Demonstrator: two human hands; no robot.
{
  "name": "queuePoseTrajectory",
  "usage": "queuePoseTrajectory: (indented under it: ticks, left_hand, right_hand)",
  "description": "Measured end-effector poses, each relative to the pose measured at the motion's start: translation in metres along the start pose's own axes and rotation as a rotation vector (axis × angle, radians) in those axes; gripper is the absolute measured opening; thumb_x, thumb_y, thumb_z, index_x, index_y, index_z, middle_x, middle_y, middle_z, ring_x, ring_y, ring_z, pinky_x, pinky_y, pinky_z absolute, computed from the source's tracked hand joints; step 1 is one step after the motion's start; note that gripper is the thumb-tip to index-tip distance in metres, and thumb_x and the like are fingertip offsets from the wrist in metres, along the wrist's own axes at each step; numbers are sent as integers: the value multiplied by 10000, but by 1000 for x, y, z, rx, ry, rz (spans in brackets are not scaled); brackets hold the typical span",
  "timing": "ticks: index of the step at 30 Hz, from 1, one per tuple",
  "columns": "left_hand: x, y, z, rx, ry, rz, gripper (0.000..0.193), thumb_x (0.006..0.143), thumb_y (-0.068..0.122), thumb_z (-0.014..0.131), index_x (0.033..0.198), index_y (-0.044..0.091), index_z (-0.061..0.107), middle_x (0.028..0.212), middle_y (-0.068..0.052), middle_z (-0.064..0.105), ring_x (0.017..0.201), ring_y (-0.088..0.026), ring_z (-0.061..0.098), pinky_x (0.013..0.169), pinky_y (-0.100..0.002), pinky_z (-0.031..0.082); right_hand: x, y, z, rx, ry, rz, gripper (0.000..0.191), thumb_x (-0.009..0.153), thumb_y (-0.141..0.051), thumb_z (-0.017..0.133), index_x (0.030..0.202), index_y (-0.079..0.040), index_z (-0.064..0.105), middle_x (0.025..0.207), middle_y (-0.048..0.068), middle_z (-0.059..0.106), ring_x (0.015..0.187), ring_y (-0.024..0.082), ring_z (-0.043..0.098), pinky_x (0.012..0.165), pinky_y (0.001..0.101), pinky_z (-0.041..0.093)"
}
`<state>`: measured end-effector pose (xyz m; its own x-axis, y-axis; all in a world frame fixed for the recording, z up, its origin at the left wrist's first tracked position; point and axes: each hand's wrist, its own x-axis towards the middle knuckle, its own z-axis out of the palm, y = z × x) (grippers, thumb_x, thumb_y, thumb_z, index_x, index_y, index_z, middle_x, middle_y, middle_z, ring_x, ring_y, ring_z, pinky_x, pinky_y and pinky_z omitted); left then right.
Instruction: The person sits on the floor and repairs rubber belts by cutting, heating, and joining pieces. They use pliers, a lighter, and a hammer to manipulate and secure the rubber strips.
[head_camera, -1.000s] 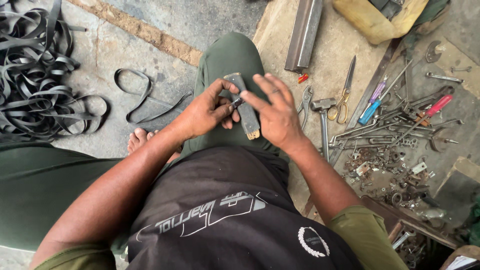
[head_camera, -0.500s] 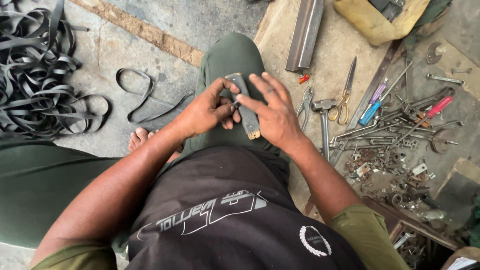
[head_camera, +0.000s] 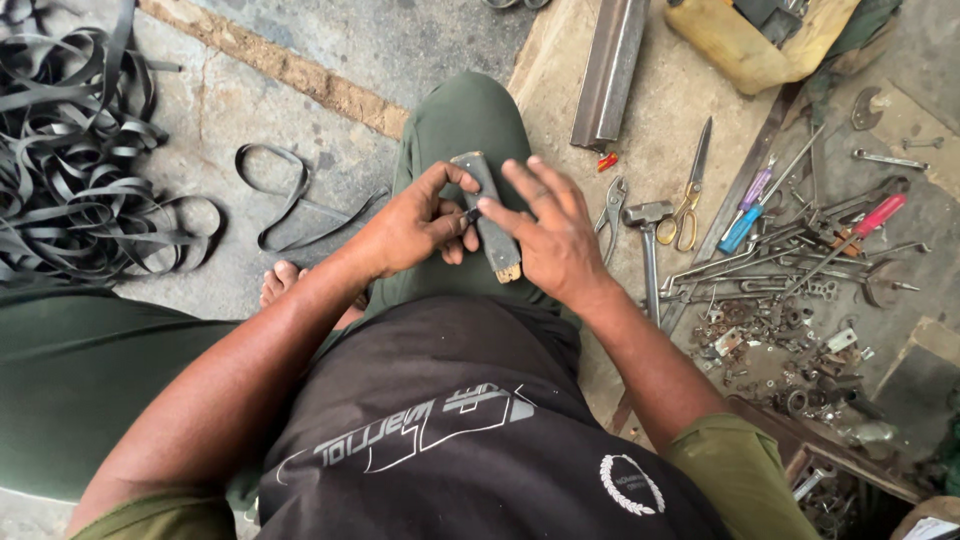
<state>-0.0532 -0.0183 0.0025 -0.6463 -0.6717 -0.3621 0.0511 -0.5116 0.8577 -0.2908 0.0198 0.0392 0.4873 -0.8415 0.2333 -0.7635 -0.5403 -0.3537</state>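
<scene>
Hands barely shifted; one block, seemingly.

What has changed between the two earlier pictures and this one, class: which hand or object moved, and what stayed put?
Very little changed. The left hand and right hand keep the same hold on the dark flat block resting on the knee; the fingers shift only slightly, with no clear direction. Nothing was picked up or let go. The hammer, scissors and black strips lie where they were.

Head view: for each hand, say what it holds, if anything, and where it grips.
Both hands hold a flat dark block: left hand pinches its left edge mid-length; right hand steadies its right side.
</scene>
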Motion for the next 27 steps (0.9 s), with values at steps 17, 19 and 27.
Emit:
queuePoseTrajectory:
  ticks: [17, 19, 27]
  left_hand:
    - [4, -9, 3, -10, 29, 40, 300, 1023, -25, 492, 1284, 85, 394, 835, -104, 689, 636, -132, 646, 600, -277, 561]
    - [4, -9, 3, -7, 38, 29, 300, 1022, -20, 490, 1282, 89, 388, 826, -103, 688, 623, -134, 644, 592, -277, 562]
    - [4, -10, 2, -10, 32, 37, 297, 1028, -12, 503, 1285, 82, 387, 824, -104, 687, 620, -135, 642, 588, -280, 560]
  right_hand:
    - [4, -6, 1, 34, -20, -8, 438, 921, 9, 633, 1290, -199, 747, 1475, 144, 578, 1421, 369, 469, 1179, 496, 395]
    - [5, -7, 1, 66, 14, 25, 407, 951, -18, 645, 1321, -168, 725, 1495, 171, 560, 1426, 391, 451, 1180, 501, 394]
    - [4, -6, 3, 41, -27, -5, 396, 934, -13, 645, 1251, -218, 764, 1477, 155, 577, 1426, 370, 450, 1163, 495, 391]
